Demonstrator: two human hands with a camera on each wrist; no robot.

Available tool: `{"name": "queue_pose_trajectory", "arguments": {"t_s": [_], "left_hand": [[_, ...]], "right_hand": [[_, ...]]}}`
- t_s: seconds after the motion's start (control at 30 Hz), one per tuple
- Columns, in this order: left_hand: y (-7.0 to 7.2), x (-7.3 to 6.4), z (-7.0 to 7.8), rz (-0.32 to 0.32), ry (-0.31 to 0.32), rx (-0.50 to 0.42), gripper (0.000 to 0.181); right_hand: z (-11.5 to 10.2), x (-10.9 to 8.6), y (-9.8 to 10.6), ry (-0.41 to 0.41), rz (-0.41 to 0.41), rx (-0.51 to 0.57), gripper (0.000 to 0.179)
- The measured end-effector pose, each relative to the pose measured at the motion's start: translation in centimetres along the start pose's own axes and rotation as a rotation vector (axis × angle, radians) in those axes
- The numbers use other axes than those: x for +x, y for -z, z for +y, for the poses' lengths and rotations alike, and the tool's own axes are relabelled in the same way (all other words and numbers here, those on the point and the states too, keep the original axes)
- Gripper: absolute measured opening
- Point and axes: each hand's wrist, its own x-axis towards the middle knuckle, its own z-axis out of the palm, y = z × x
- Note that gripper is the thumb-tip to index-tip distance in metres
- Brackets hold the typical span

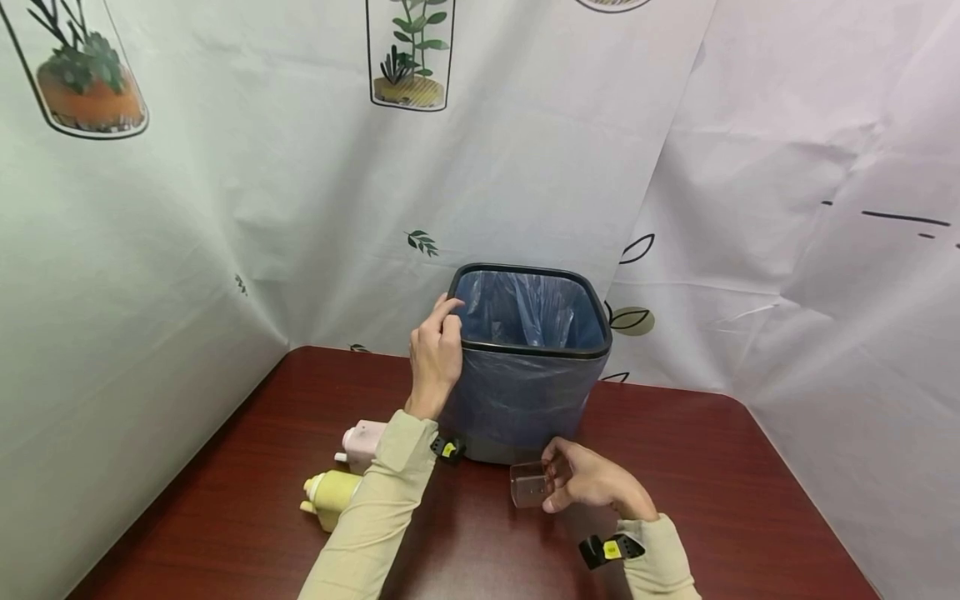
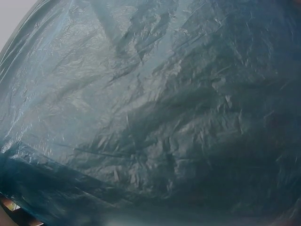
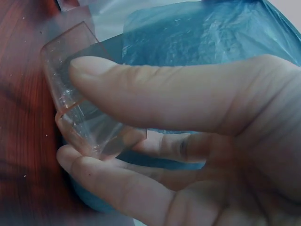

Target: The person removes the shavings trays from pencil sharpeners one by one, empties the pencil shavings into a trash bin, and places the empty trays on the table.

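Observation:
A trash can [image 1: 525,408] with a dark rim and a translucent bluish liner bag [image 1: 551,308] stands upright toward the back of the table. My left hand [image 1: 437,354] grips its rim on the left side, the fingers bent over the edge. In the left wrist view the crinkled liner [image 2: 141,108] fills nearly everything. Low by the can's front right, my right hand [image 1: 596,479] pinches a small clear plastic box [image 1: 528,485] between thumb and fingers. The right wrist view shows this box [image 3: 75,80] tilted, with pinkish edges; the thumb [image 3: 155,94] covers part of it.
Left of the can, a pink bottle [image 1: 363,442] and a yellow bottle [image 1: 332,493] lie on the reddish-brown table [image 1: 720,467], partly behind the left sleeve. Printed white curtains [image 1: 300,167] surround the table at the back and sides.

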Motion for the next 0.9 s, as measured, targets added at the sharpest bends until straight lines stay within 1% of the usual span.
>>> {"name": "queue_pose_trajectory", "arguments": {"t_s": [0.2, 0.33, 0.5, 0.67, 0.77, 0.9], "left_hand": [[-0.02, -0.04, -0.02, -0.005, 0.004, 0.001, 0.040], [0.00, -0.06, 0.01, -0.008, 0.004, -0.002, 0.041], [-0.03, -0.06, -0.05, -0.002, 0.003, 0.000, 0.041], [-0.03, -0.04, -0.06, -0.004, -0.001, -0.003, 0.041], [0.00, -0.05, 0.00, -0.008, 0.001, -0.003, 0.041], [-0.01, -0.03, 0.00, -0.012, 0.004, -0.006, 0.041]], "right_hand": [[0.11, 0.03, -0.13, -0.011, 0.026, -0.050, 0.053], [0.30, 0.05, -0.08, -0.029, 0.017, -0.081, 0.052], [0.33, 0.10, -0.06, -0.039, 0.015, -0.180, 0.050], [0.41, 0.18, -0.05, -0.057, 0.033, -0.273, 0.051], [0.48, 0.20, -0.07, -0.078, 0.043, -0.315, 0.052], [0.51, 0.19, -0.13, -0.107, 0.038, -0.335, 0.053]]}}
